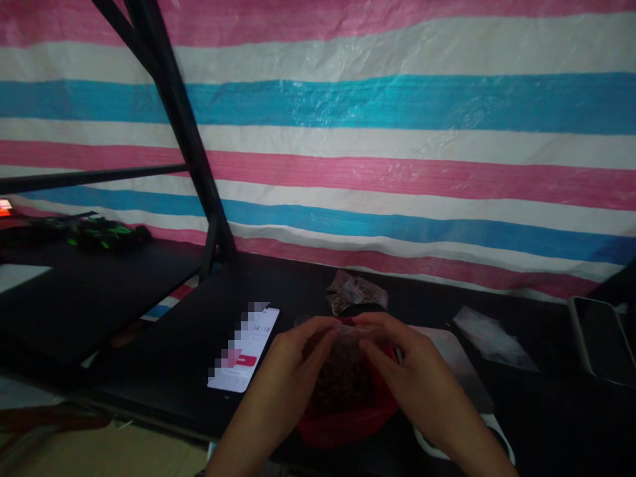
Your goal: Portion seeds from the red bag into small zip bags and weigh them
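Observation:
Between my two hands is a small clear plastic bag (346,336), pinched at its edges. My left hand (293,358) closes thumb and fingers on its left side. On the other side, my right hand (405,351) grips it in the same way. Right below them sits a red container (332,430) holding loose dark brown bits (342,391); the dim light hides what they are. Behind the hands lie clear bags with brown contents (356,291). A flat device with a pale plate (460,361) and a white rim, perhaps a scale, is partly covered by my right forearm.
A lit phone (246,354) lies left of my hands. Flat clear plastic bags (491,338) and another phone (603,338) are to the right on the black table (173,358). A black metal post (183,126) rises at left. Striped sheeting (397,99) hangs behind.

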`<state>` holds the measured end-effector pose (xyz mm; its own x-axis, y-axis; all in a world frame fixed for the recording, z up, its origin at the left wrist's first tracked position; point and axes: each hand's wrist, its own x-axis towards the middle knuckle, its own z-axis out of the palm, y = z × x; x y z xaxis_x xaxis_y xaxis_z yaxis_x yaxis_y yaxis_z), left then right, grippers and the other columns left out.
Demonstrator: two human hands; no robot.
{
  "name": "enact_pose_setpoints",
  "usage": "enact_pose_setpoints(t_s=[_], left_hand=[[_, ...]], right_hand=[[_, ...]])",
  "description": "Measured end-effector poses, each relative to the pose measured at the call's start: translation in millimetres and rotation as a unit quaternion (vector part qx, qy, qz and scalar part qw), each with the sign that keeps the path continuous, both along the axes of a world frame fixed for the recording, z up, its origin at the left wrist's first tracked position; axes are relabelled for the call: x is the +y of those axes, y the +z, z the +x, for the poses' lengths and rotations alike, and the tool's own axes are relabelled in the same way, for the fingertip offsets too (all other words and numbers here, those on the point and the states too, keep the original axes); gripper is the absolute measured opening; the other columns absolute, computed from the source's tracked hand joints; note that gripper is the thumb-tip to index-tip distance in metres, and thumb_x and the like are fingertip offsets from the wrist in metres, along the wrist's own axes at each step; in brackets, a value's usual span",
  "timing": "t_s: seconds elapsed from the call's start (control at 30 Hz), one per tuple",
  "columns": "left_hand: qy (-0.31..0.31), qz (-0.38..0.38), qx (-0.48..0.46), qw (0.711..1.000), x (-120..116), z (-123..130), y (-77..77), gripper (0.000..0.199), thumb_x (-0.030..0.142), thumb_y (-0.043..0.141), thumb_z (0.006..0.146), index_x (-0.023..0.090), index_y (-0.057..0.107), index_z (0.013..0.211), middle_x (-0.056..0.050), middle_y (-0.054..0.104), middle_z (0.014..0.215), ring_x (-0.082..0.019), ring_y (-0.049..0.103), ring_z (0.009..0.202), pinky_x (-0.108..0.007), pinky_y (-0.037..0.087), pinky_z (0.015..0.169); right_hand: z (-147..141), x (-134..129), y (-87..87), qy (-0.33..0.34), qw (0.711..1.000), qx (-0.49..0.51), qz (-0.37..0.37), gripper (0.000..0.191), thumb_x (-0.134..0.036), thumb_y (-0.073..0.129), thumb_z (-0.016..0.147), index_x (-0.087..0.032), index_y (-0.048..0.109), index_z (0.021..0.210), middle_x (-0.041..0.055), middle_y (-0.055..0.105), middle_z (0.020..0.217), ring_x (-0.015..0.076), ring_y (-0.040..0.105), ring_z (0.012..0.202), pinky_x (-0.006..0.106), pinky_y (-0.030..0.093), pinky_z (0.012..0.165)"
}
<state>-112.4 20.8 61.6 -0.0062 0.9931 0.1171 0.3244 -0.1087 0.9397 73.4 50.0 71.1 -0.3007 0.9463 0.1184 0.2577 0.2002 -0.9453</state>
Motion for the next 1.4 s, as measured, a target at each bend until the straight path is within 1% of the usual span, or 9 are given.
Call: enact_pose_setpoints(t_s=[0.17,0.33,0.43,0.53,0.7,1.0,1.2,1.3,1.4], left_hand=[[0.028,0.009,-0.027,0.999,-2,0,6.0,0.027,0.04,0.061,0.101,0.031,0.083,0.113,-0.001,0.085,0.109,-0.024,0.08,0.099,-0.034,0.062,0.093],[0.003,-0.008,-0.041,0.999,-3,3,8.7,0.025,0.039,0.062,0.101,0.035,0.085,0.112,0.002,0.086,0.109,-0.023,0.08,0.103,-0.03,0.062,0.092],[0.002,-0.013,-0.052,0.999,-2,4,7.8,0.026,0.039,0.061,0.102,0.035,0.084,0.113,0.002,0.085,0.111,-0.022,0.079,0.106,-0.03,0.061,0.094],[0.022,-0.008,-0.06,0.998,-2,3,7.5,0.027,0.042,0.063,0.1,0.032,0.084,0.113,0.001,0.085,0.11,-0.023,0.079,0.101,-0.032,0.061,0.094],[0.044,-0.013,-0.062,0.997,-2,4,8.6,0.029,0.046,0.064,0.098,0.029,0.084,0.112,-0.001,0.085,0.107,-0.023,0.079,0.098,-0.032,0.061,0.092],[0.029,-0.027,-0.053,0.998,0,1,7.3,0.029,0.044,0.063,0.098,0.029,0.083,0.114,0.0,0.085,0.112,-0.022,0.078,0.102,-0.031,0.059,0.094],[0.022,-0.036,-0.045,0.998,0,0,6.0,0.027,0.039,0.065,0.096,0.029,0.081,0.114,0.0,0.084,0.115,-0.023,0.076,0.109,-0.032,0.056,0.098],[0.022,-0.051,-0.003,0.998,1,-1,4.7,0.022,0.033,0.065,0.092,0.027,0.083,0.103,-0.001,0.084,0.108,-0.023,0.077,0.102,-0.032,0.055,0.094],[0.027,-0.042,0.022,0.999,1,-2,4.3,0.021,0.033,0.063,0.092,0.027,0.083,0.095,0.0,0.084,0.099,-0.023,0.076,0.094,-0.032,0.054,0.087]], right_hand=[[6,-2,0.2,-0.023,0.999,0.009,0.039,0.026,-0.031,0.064,0.095,-0.03,0.078,0.117,0.0036,0.084,0.115,0.0235,0.079,0.108,0.039,0.06,0.1],[11,-5,-0.8,-0.032,0.997,-0.044,0.057,0.029,-0.031,0.061,0.096,-0.032,0.079,0.118,0.003,0.084,0.118,0.0254,0.078,0.113,0.039,0.06,0.102],[12,-6,0.6,-0.048,0.995,-0.057,0.067,0.027,-0.033,0.062,0.097,-0.032,0.08,0.117,0.0033,0.084,0.117,0.0261,0.08,0.109,0.039,0.061,0.098],[12,-5,0.9,-0.068,0.993,-0.063,0.075,0.029,-0.032,0.065,0.095,-0.033,0.078,0.12,0.0029,0.084,0.117,0.0267,0.079,0.106,0.04,0.061,0.097],[9,0,-2.6,-0.027,0.996,-0.081,0.037,0.033,-0.02,0.062,0.092,-0.03,0.08,0.118,0.0036,0.085,0.114,0.0264,0.079,0.109,0.04,0.059,0.1],[7,2,-12.6,0.007,0.996,-0.082,0.031,0.037,-0.015,0.06,0.094,-0.029,0.08,0.122,0.0032,0.083,0.121,0.0245,0.077,0.116,0.038,0.055,0.104],[6,3,-9.7,-0.014,0.998,-0.062,0.013,0.031,-0.02,0.061,0.097,-0.028,0.079,0.12,0.0036,0.084,0.115,0.0242,0.079,0.109,0.036,0.057,0.098],[4,3,-7.6,-0.016,0.999,-0.035,0.016,0.025,-0.021,0.063,0.095,-0.026,0.08,0.113,0.0047,0.085,0.11,0.023,0.079,0.103,0.034,0.058,0.094],[-1,1,-5.7,-0.022,0.999,-0.024,0.026,0.021,-0.018,0.065,0.091,-0.025,0.08,0.105,0.0028,0.084,0.102,0.0208,0.078,0.095,0.032,0.057,0.089]])
